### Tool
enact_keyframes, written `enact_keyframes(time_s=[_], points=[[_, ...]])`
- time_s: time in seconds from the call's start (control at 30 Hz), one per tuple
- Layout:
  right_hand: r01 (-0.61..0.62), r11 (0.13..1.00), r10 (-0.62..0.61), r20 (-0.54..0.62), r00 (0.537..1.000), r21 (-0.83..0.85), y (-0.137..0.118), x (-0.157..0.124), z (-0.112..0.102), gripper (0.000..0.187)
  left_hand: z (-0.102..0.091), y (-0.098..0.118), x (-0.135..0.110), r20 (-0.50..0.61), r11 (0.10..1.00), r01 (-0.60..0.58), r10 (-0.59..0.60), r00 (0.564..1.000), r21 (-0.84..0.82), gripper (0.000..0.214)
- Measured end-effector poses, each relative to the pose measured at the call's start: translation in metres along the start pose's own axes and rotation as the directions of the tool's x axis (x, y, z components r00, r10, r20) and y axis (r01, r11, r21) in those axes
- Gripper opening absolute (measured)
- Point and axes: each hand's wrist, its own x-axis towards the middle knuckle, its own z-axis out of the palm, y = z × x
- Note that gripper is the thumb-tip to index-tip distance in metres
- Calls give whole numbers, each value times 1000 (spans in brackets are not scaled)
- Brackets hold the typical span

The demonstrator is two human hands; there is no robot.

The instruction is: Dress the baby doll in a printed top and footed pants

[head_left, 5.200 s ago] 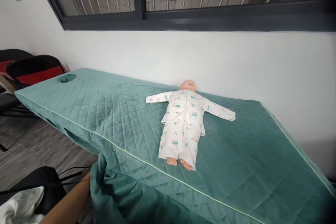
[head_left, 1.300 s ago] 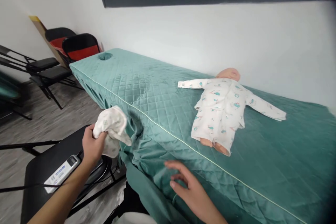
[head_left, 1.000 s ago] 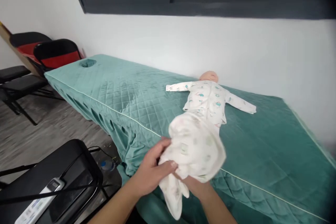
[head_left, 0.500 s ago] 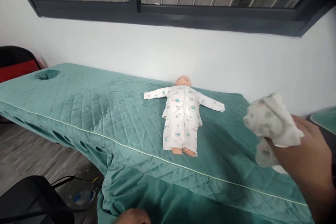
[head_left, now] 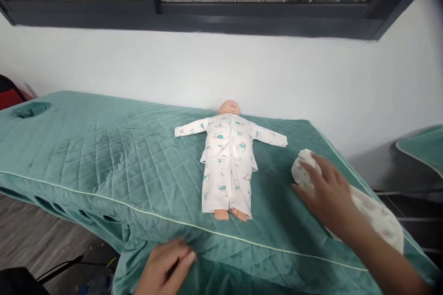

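Note:
A baby doll (head_left: 229, 107) lies on its back on the green quilted bed, in a white printed top (head_left: 230, 136) and matching trousers (head_left: 226, 184), arms out and bare feet showing. To its right, my right hand (head_left: 327, 189) rests over a bunched white printed cloth (head_left: 302, 173), thumb and fingers apart. A larger white printed cloth piece (head_left: 379, 216) with a rounded edge lies under that forearm; whether the two are joined is hidden. Near the front edge, my left hand (head_left: 166, 262) hangs with loosely bent fingers, thumb apart, nothing in it; it is slightly blurred.
The green bed (head_left: 86, 147) runs along a white wall (head_left: 138, 64) below a dark window frame (head_left: 207, 20). A face hole (head_left: 32, 109) is at its left end. Another green-covered surface (head_left: 422, 145) stands at right. A black object (head_left: 22, 282) and cable are at lower left.
My right hand has lowered the white cloth from the air onto the bed and loosened its fingers. My left hand has risen further into view. The camera view has shifted right.

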Motion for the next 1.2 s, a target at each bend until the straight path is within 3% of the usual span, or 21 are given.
enact_keyframes(time_s=[0.03, 0.1, 0.17, 0.23, 0.33, 0.43, 0.53, 0.7, 1.2], points=[[41, 995, -40, -23, 999, 85, -18, 8, 3, 46, -1, 12, 26, -108, 997, -80, 79, 991, -3, 32], [55, 964, -50, -24, 998, 261, -51, 30, 14, 45, -5, 39, 87, -341, 984, -181, 167, 925, -7, 33], [-8, 892, 11, -5, 1000, 452, -77, 60, 30, 44, -7, 61, 157, -460, 966, -259, 227, 859, -8, 33], [-68, 783, 76, 14, 997, 618, -94, 98, 48, 42, -10, 75, 229, -501, 958, -287, 253, 828, 8, 25], [-135, 626, 190, 17, 982, 768, -108, 156, 75, 40, -11, 78, 324, -461, 955, -279, 291, 838, 96, 23], [-168, 542, 210, 61, 976, 824, -111, 195, 100, 39, -5, 65, 382, -378, 959, -239, 280, 882, 153, 29], [-144, 481, 137, 88, 987, 865, -108, 204, 116, 36, 4, 49, 400, -322, 970, -201, 235, 917, 135, 32], [-177, 406, 111, 144, 983, 897, -101, 193, 118, 37, 8, 42, 394, -278, 971, -215, 237, 931, 107, 34], [-226, 483, 114, 195, 974, 846, -103, 192, 111, 37, -12, 38, 391, -134, 973, -222, 213, 968, -59, 31]])
